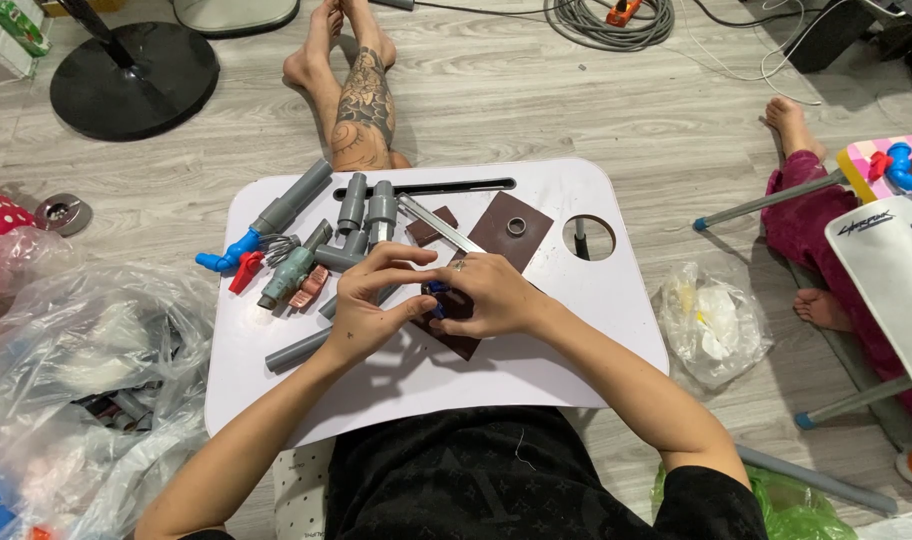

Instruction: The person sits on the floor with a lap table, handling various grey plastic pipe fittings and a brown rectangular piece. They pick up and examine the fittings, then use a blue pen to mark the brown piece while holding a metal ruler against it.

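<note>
Both my hands meet over the middle of a white lap table [576, 350]. My left hand [371, 300] and my right hand [491, 295] pinch a small blue part [435, 290] between their fingertips, just above a dark brown plate [461, 340]. A second brown plate [511, 235] with a metal ring on it lies behind my right hand. Left of my hands lie several grey pipe pieces and fittings [361, 215], a long grey pipe [296, 350] and a blue valve with a red handle [238, 258].
Clear plastic bags [66, 370] pile up at the left. A black fan base [134, 80] stands at the back left. Another person's bare legs [361, 95] stretch out behind the table. A second person sits at the right beside another lap table [891, 270]. A plastic bag [714, 325] lies on the floor.
</note>
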